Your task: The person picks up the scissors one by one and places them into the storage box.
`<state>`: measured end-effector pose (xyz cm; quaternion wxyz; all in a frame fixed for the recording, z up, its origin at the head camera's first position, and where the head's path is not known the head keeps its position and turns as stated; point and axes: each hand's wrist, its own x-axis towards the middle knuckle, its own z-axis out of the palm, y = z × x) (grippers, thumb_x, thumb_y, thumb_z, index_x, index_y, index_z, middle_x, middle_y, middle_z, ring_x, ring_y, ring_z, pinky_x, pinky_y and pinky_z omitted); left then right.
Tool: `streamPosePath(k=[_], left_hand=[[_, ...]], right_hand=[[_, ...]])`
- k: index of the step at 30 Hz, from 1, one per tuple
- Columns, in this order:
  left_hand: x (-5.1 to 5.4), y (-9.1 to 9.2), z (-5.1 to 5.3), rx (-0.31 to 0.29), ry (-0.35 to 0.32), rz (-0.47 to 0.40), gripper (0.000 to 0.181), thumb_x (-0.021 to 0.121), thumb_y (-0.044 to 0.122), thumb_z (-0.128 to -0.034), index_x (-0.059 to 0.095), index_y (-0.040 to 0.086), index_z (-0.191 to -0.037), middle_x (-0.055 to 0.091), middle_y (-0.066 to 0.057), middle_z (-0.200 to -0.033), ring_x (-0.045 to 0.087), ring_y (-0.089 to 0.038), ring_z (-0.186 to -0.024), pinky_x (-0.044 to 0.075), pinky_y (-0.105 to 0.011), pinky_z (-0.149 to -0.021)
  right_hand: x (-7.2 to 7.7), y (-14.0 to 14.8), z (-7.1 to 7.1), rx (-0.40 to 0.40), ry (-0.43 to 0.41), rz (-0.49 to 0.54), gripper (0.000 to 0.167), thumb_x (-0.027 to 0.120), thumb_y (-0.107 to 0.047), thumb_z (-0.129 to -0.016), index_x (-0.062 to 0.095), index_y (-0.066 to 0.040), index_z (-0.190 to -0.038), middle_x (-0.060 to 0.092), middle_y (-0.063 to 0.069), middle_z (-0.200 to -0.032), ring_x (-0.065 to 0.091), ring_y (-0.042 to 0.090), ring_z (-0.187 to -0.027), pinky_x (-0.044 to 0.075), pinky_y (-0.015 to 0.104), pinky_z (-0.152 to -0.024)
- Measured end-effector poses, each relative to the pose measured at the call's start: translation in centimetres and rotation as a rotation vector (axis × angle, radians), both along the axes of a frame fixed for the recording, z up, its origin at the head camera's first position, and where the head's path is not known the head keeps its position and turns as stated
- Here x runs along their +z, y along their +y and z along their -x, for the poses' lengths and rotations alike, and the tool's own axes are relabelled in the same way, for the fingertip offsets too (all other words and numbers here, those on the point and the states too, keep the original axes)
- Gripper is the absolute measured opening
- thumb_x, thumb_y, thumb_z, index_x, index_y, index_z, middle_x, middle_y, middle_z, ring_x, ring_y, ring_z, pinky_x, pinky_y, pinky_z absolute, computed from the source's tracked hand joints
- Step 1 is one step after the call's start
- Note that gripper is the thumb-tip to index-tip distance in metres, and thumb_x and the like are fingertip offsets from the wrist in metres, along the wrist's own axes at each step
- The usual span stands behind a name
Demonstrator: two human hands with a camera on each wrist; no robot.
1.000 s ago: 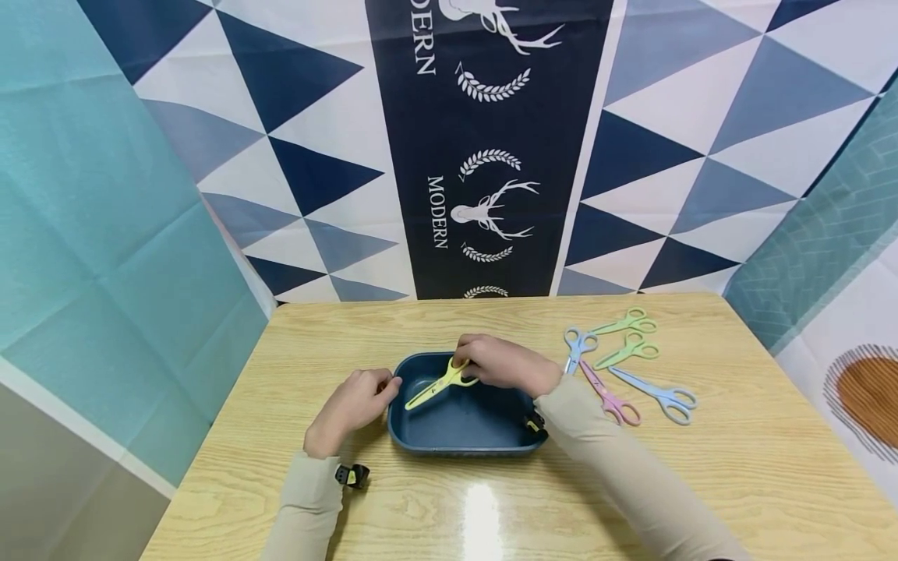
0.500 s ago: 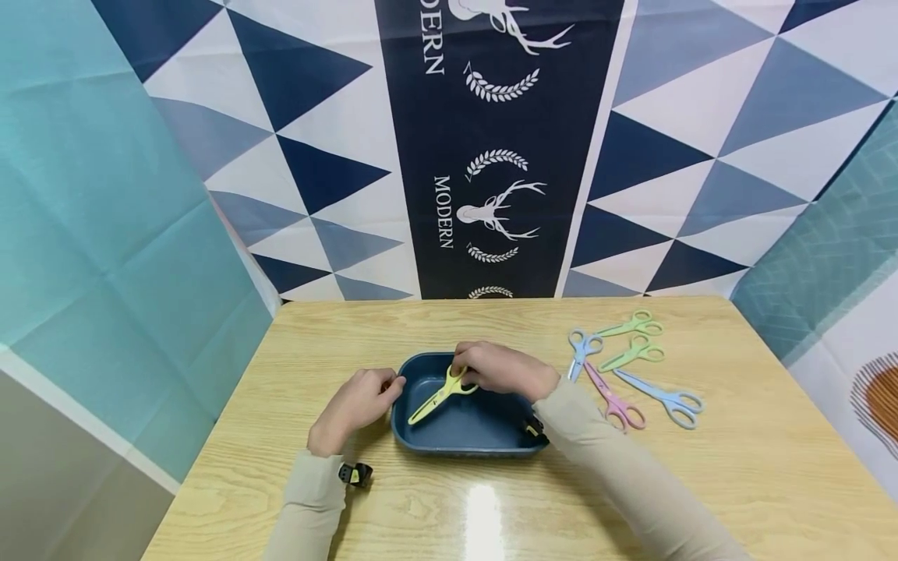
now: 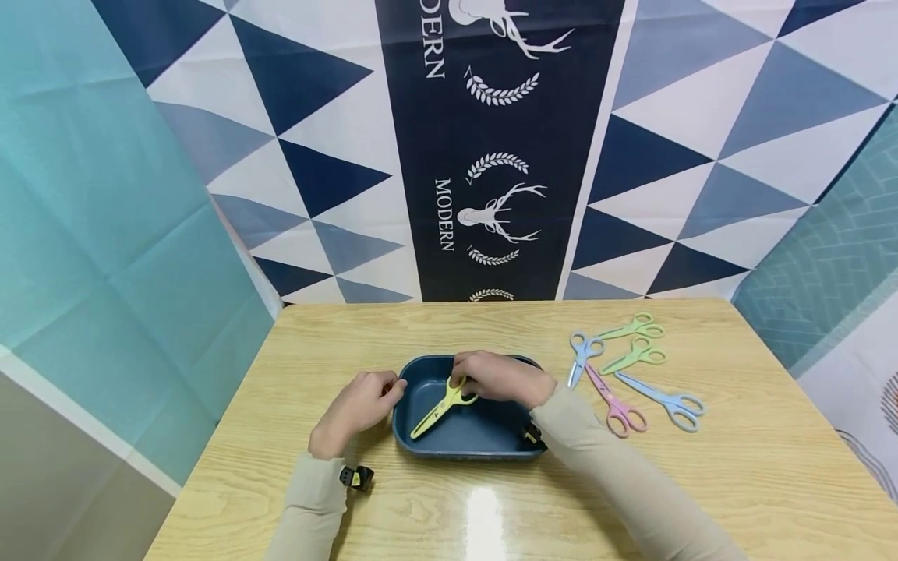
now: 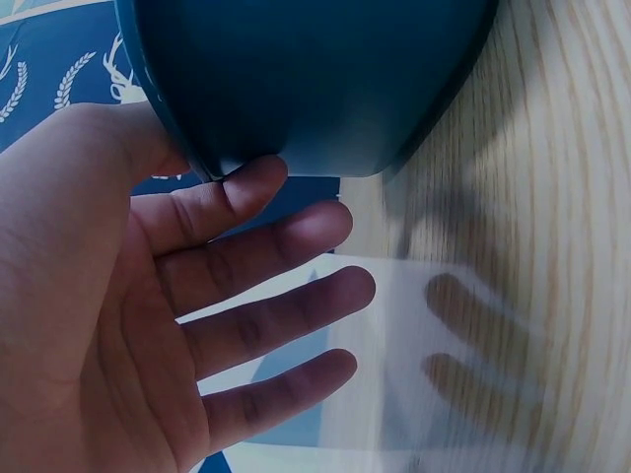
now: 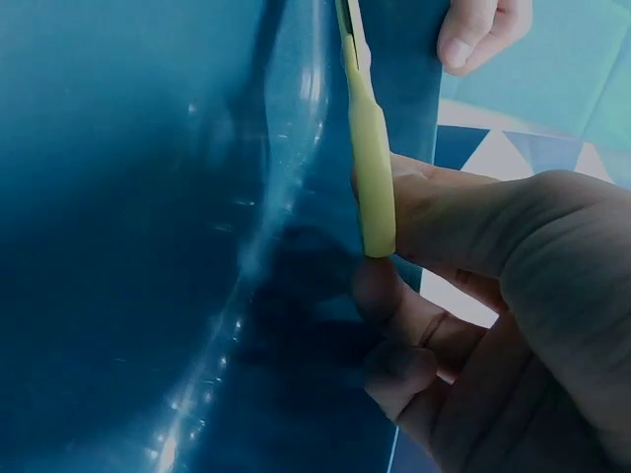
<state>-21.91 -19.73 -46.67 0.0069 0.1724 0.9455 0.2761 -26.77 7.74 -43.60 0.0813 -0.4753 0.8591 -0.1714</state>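
Note:
A dark blue oblong plastic bin (image 3: pixel 484 428) stands on the wooden table. Over its inside, my right hand (image 3: pixel 503 378) pinches a pair of yellow scissors (image 3: pixel 440 411) by the handle loops, the blades slanting down toward the bin's front left. The right wrist view has the yellow handle (image 5: pixel 372 182) edge-on between thumb and fingers. At the bin's left end, my left hand (image 3: pixel 358 411) holds the rim. In the left wrist view its index finger lies against the bin's outer wall (image 4: pixel 296 89), the thumb is mostly hidden behind the rim, and the other fingers are spread.
Right of the bin lie several scissors: a blue pair (image 3: pixel 581 357), a pink pair (image 3: pixel 612 399), two green pairs, one farther back (image 3: pixel 631 327) and one nearer (image 3: pixel 634 354), and another blue pair (image 3: pixel 662 397). A patterned cloth (image 3: pixel 337 156) hangs behind the table (image 3: pixel 330 335).
My right hand has lowered the yellow scissors, their tips moving down toward the bin's front left and the blades standing steeper. My left hand stays on the rim. The view shifts slightly.

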Motion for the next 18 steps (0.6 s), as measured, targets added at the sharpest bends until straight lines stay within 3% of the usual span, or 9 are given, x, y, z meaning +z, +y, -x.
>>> streamPosePath(k=[18], left_hand=[[-0.05,0.06,-0.03,-0.007,0.008,-0.008,0.038,0.055,0.029,-0.1073,0.053,0.018,-0.071,0.042,0.006,-0.061,0.042,-0.008,-0.052,0.034,-0.023,-0.053]], right_hand=[[-0.45,-0.49,-0.61,0.004,0.001,-0.061,0.014,0.074,-0.005,-0.093,0.078,-0.008,-0.107,0.068,0.004,-0.105,0.066,0.015,-0.095,0.055,0.026,-0.082]])
